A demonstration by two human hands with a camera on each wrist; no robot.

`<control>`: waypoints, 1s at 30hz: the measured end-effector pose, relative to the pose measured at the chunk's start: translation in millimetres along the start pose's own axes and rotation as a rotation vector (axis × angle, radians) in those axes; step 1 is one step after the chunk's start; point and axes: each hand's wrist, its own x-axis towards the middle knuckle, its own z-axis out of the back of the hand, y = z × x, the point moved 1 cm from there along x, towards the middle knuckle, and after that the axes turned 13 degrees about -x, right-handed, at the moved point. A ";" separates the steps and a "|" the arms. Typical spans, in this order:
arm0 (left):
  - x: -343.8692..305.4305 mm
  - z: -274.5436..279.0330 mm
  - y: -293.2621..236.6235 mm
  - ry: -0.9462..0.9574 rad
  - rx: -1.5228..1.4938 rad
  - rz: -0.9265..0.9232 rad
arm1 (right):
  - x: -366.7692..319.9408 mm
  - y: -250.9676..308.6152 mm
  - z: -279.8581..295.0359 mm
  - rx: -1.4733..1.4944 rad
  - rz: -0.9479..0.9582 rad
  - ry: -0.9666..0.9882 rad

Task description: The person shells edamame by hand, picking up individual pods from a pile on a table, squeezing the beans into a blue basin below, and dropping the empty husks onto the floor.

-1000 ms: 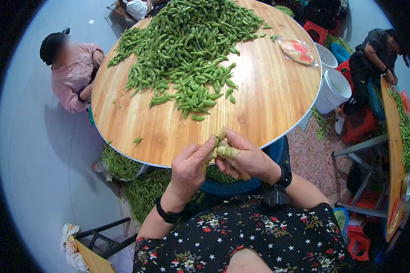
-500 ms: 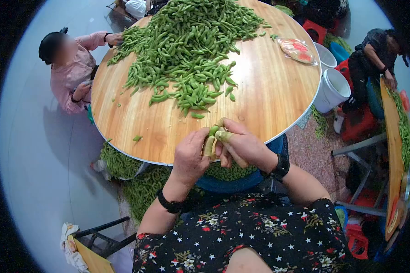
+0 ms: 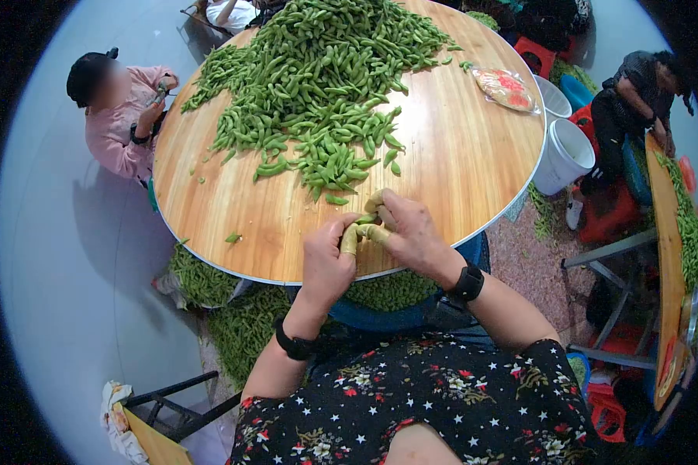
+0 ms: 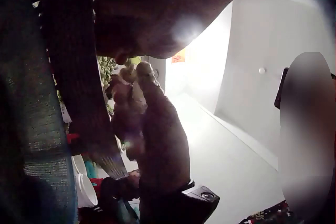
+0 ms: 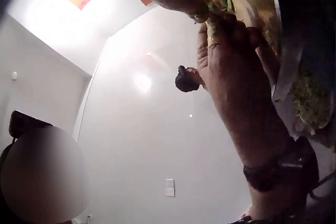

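A green edamame pod (image 3: 367,219) is between my two hands, over the near edge of the round wooden table (image 3: 457,155). My left hand (image 3: 328,254) pinches it between thumb and fingers. From the other side my right hand (image 3: 412,229) grips its end, thumb below and forefinger curled above. Yellowish wraps cover several fingertips. Beyond the hands rises a large heap of edamame pods (image 3: 318,93), with one loose pod (image 3: 336,199) just in front of the fingers. Both wrist views are dark; the left hand (image 5: 236,71) shows in the right wrist view, the pod mostly hidden.
Below the table edge stands a blue tub (image 3: 388,314) of green pods. More pods (image 3: 244,333) lie piled on the floor at left. A bagged snack (image 3: 506,89) sits at the table's right, white buckets (image 3: 568,155) beside it. A person in pink (image 3: 124,116) sits at left.
My hands have shifted slightly up the table, and the right forefinger has lifted and curled over the pod. The person in pink reached to the heap and drew the hand back.
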 end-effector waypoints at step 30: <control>-36.6 38.2 -43.0 0.170 -0.019 0.122 | -10.6 33.5 12.8 0.606 -0.419 0.674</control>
